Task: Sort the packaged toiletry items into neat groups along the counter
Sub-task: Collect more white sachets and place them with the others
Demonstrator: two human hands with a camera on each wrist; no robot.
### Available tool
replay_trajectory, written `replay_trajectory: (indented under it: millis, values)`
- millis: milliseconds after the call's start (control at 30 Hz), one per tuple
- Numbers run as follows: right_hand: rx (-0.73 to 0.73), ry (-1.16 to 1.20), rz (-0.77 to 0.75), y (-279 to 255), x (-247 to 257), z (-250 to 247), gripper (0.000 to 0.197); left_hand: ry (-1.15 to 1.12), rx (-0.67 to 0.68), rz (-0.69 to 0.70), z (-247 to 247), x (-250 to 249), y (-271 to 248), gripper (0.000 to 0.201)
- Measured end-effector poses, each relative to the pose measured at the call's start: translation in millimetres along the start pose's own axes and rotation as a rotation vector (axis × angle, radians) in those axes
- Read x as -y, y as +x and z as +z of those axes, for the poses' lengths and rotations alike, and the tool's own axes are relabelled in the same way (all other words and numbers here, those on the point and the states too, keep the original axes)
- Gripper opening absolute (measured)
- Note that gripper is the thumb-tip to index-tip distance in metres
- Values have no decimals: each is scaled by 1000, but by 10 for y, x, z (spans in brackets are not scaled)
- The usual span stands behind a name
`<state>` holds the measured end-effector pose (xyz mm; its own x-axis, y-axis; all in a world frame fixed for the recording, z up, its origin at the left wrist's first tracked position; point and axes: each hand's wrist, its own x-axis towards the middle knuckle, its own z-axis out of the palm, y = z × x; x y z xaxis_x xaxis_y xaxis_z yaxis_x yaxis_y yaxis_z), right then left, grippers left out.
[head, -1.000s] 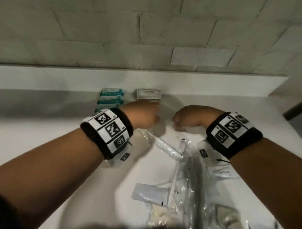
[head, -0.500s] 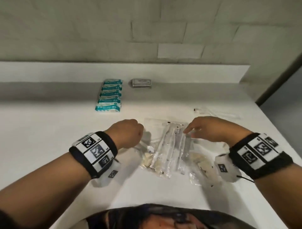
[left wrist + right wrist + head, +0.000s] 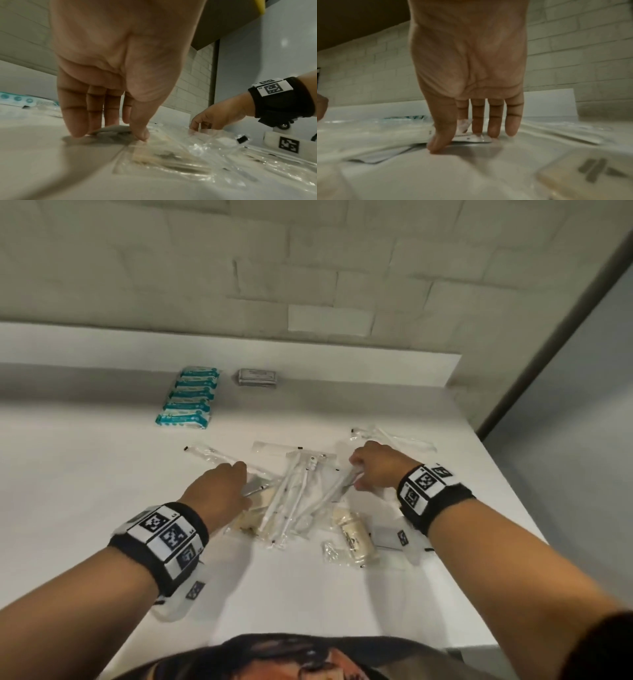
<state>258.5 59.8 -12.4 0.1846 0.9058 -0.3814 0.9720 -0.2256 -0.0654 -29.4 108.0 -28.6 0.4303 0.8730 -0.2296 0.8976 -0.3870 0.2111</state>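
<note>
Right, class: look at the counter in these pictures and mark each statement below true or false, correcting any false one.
1. The teal packets lie in an overlapping row near the back ledge. True.
2. The left hand is lifted high above the counter. False: its fingertips are down on the counter, pinching a flat grey sachet.
3. The grey packets sit to the right of the teal row, apart from it. True.
4. The right hand rests on the teal packets. False: it is down in the clear-wrapped pile, thumb and fingers on a small white packet.
5. All the items are already sorted. False: the pile in the middle is still mixed.
</note>
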Motion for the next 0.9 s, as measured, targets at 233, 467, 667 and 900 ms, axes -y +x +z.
replay_trajectory:
  millis: [233,467,667,900]
  values:
    - [73,-26,68,127,46,30,51,-325,102,-208,44,-22,-96,61]
    - [49,186,49,-423,-325,-238,45,-161,30,-177,-178,-97,-218,36]
    - [231,-121,-52,-946,-294,120,51,-113,-100,136,-428,-734,-49,45]
    - [121,-63,-30,-1073,-408,374,42,367,174,455,-147,-1431,502,41]
